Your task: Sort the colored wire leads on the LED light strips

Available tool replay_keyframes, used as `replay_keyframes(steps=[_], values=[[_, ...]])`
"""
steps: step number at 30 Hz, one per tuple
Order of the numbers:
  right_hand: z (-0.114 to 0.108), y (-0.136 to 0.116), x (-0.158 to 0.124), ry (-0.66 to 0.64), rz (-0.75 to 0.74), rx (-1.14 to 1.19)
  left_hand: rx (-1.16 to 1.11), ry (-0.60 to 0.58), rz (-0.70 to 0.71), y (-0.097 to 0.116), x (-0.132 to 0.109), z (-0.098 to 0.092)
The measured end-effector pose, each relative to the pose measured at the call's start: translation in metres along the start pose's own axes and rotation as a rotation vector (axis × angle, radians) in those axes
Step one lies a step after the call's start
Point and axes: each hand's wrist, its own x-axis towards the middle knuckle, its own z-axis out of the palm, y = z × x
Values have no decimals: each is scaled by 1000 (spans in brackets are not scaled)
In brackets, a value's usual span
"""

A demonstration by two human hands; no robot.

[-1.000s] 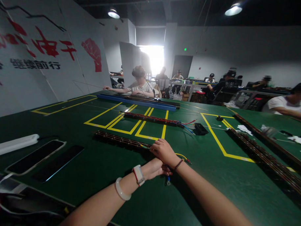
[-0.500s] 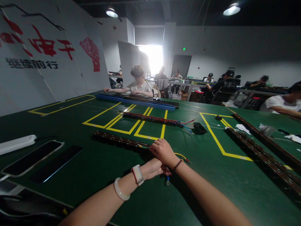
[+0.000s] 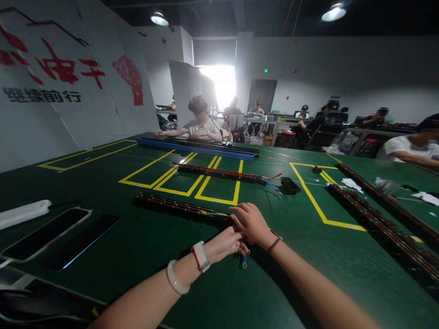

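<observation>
A dark strip assembly [image 3: 167, 202] with thin rods along it lies on the green table, its right end running under my hands. A yellow-green wire [image 3: 217, 214] leaves that end. My left hand [image 3: 226, 244] is closed at the strip's end on a wire, most of it hidden by the fingers. Below them a blue ring terminal [image 3: 244, 263] hangs out. Just above and touching it, my right hand [image 3: 253, 225] has its fingers stretched out and apart over the wires. A red-tipped lead end shows by the right wrist.
Another strip with red and blue wires [image 3: 222, 173] and a black box [image 3: 290, 185] lie farther back, before a blue rail [image 3: 198, 148]. Long strips [image 3: 390, 228] lie right. Two phones [image 3: 46, 233] and a white power strip [image 3: 18, 216] are left. A person [image 3: 201, 123] sits opposite.
My right hand has shifted slightly right and its fingers have lifted and spread from over the left hand. My left hand stays nearly in place. The view has shifted slightly.
</observation>
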Motion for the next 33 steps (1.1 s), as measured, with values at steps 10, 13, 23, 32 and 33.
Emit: replay_keyframes(steps=[10, 13, 23, 32, 33], values=[[-7, 36, -52, -101, 110, -69, 718, 135, 152, 6, 2, -19], [-4, 38, -50, -108, 137, -90, 961, 193, 218, 12, -5, -18], [-1, 37, -49, -147, 146, -119, 1408, 408, 341, 26, -16, -19], [2, 40, -51, -132, 136, -123, 1525, 608, 331, 30, -13, -26], [2, 40, -51, -132, 135, -123, 1531, 597, 333, 30, -13, -26]])
